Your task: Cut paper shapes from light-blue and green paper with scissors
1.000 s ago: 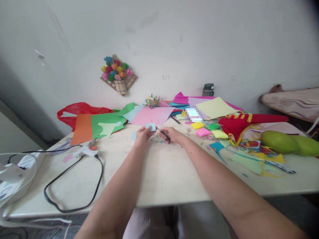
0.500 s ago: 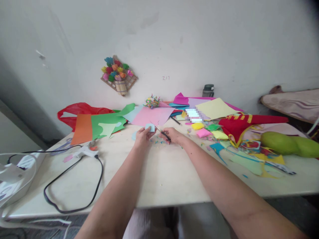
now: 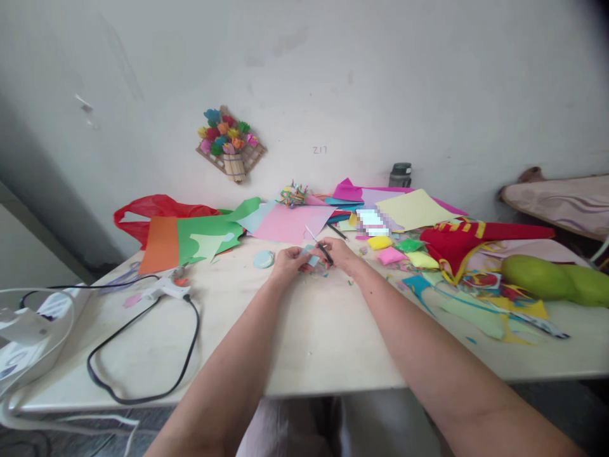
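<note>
Between the fingers of my left hand is a small piece of light blue paper. My right hand grips a pair of scissors by the dark handles, the blades pointing up and left past the paper's far edge. Both hands are close together over the middle of the table. Whether the blades touch the paper I cannot tell. A light blue paper disc lies left of my left hand. Tiny coloured paper scraps are scattered under the hands.
A white glue gun with a looping black cable and a power strip are at the left. Coloured paper sheets line the back. Bright packets, a red cloth and green fruit-like objects lie right.
My left hand has moved right with the blue paper, close to my right hand. The scissors have turned more upright, and the blue disc is now uncovered.
</note>
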Tool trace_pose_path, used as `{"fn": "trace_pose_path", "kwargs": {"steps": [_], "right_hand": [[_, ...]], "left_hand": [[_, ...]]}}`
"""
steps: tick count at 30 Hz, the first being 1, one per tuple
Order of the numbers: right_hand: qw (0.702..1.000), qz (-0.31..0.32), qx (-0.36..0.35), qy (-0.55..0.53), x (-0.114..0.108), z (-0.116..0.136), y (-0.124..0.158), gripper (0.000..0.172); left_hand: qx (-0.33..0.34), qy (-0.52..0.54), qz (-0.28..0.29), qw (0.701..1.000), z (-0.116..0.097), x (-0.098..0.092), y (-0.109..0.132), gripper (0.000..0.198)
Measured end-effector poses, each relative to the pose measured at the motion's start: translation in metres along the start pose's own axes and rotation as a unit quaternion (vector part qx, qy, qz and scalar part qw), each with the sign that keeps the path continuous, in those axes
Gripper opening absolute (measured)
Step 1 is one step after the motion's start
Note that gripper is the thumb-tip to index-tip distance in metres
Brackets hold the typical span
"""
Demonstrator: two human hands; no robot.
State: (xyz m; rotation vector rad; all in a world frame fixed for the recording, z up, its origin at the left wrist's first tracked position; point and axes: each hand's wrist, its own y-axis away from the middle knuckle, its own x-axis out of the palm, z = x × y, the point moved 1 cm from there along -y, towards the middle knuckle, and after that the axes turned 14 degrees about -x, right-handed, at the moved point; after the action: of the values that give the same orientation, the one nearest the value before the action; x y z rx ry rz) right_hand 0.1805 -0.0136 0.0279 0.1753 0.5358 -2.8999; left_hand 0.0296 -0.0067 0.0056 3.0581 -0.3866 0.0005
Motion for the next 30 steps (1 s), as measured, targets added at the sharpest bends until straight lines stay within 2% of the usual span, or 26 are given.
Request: {"fn": "trace_pose_path", "kwargs": {"steps": [10, 18, 24, 30], "right_hand": [[0.999, -0.024, -0.022, -0.036, -0.0017, -0.0046, -0.0029, 0.041], [0.996, -0.061, -0.043, -0.045, -0.0044, 0.0016, -0.0011, 0.032], [0.995, -0.052, -0.047, -0.065, -0.0013, 0.0008, -0.0022, 0.03], [0.992, -0.077, -0.064, -0.072, 0.0016, -0.0011, -0.0049, 0.031]], "left_hand": [[-0.024, 0.033, 0.016, 0.999, -0.0013, -0.0062, -0.0004, 0.031], [-0.027, 0.038, 0.023, 0.999, 0.0013, -0.0088, -0.0027, 0.032], [-0.033, 0.02, 0.025, 0.999, 0.0027, -0.0088, -0.0031, 0.03], [-0.036, 0.032, 0.035, 0.998, 0.0004, -0.0064, -0.001, 0.029]]}}
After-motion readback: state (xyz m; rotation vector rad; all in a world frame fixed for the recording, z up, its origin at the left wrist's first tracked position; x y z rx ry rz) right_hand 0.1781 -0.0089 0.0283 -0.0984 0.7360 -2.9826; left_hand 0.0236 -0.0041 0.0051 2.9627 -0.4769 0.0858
